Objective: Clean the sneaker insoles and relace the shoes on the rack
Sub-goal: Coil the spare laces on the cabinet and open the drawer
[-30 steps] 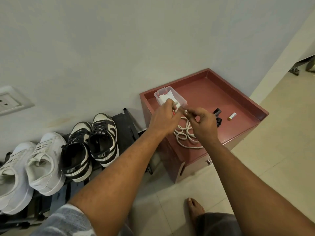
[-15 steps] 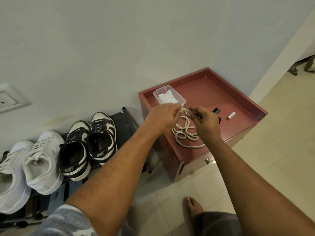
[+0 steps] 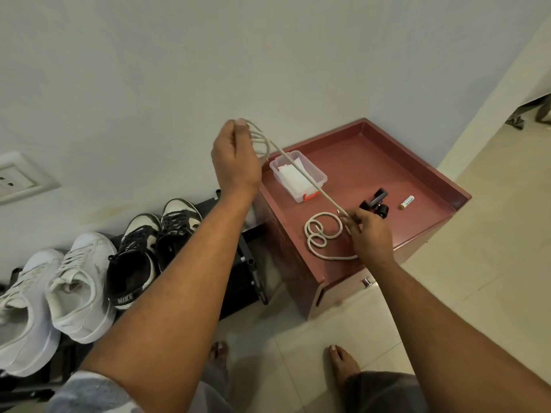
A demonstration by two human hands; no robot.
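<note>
A cream shoelace point(image 3: 301, 174) stretches taut between my two hands. My left hand point(image 3: 235, 156) is raised near the wall and grips several loops of it. My right hand point(image 3: 368, 234) sits low over the red cabinet top point(image 3: 387, 162) and pinches the lace near its tip. The remaining lace lies coiled point(image 3: 320, 234) on the cabinet beside my right hand. On the dark rack point(image 3: 226, 281) to the left stand a black-and-white Nike pair point(image 3: 143, 254) and a white sneaker pair point(image 3: 56, 296).
On the cabinet top are a clear plastic box point(image 3: 298, 174) holding white wipes, a small black clamp point(image 3: 375, 202) and a battery point(image 3: 407, 201). A wall socket point(image 3: 18, 177) is at far left. My bare feet point(image 3: 340, 362) stand on the tiled floor.
My left hand has lifted up and to the left with loops of lace, pulling it taut. My right hand moved slightly right and down; part of the pile has been drawn off the cabinet.
</note>
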